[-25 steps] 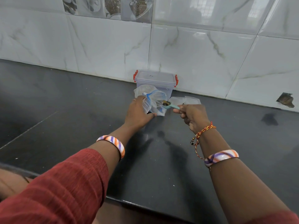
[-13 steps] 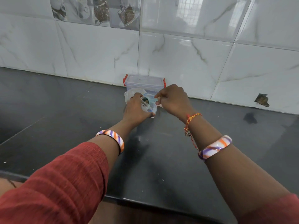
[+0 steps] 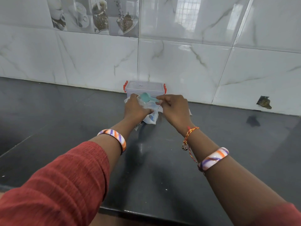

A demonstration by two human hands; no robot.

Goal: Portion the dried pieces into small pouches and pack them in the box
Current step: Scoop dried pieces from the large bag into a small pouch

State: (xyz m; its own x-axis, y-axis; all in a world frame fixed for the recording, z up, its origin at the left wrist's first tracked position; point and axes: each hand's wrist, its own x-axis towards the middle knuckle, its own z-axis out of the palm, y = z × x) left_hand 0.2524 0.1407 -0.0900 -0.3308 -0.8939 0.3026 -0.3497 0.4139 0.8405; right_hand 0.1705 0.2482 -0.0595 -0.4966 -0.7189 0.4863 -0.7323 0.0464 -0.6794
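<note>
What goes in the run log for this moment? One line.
left hand holds pouch | right hand pinches teal scoop | box closed

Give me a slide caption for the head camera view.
Right hand tips a teal scoop over a pouch held by the left hand.

box (image 3: 145,87): lower front hidden behind hands and pouch | pouch (image 3: 150,117): contents too blurred to tell | scoop (image 3: 146,97): handle end hidden in right hand (image 3: 175,108) | desk (image 3: 65,115): cut off at both side edges
</note>
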